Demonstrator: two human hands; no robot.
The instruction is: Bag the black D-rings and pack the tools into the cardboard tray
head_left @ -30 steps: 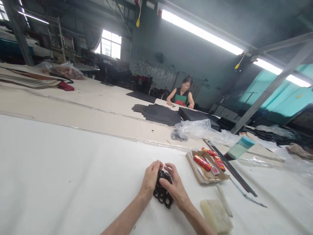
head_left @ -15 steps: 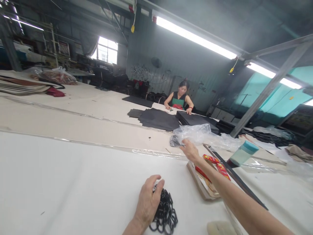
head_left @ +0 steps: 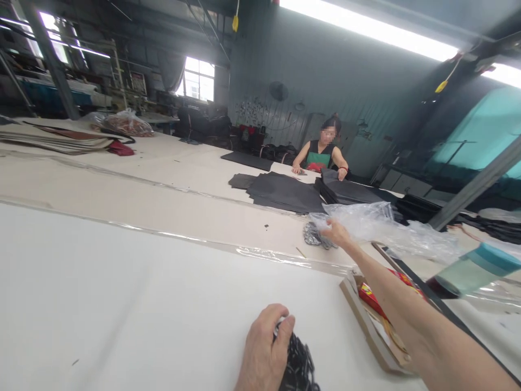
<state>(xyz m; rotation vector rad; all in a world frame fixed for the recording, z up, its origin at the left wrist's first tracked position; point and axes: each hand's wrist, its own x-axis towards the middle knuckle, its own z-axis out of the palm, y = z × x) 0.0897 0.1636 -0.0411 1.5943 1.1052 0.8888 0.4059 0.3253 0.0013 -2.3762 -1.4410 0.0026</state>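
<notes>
My left hand [head_left: 266, 347] rests on the white table [head_left: 142, 304] against a pile of black rings [head_left: 300, 364], its thumb and fingers curled round something small and pale at the pile's upper edge. Farther off, my right hand [head_left: 337, 232] reaches over the table and pinches the edge of a clear plastic bag [head_left: 378, 222]. Beneath that hand lies a small bundle of grey, shiny pieces [head_left: 313, 234] in clear plastic.
A cardboard box [head_left: 370, 331] with red packets stands under my right forearm. A teal-lidded bottle [head_left: 472, 269] is at the right. Black sheets [head_left: 285, 191] lie ahead, where a person [head_left: 321, 155] works. A metal post [head_left: 480, 184] slants at the right.
The view has shifted, so most things sit farther right or lower. The plastic bag has been drawn aside, and more of the grey bundle shows. My left hand stays at the black rings.
</notes>
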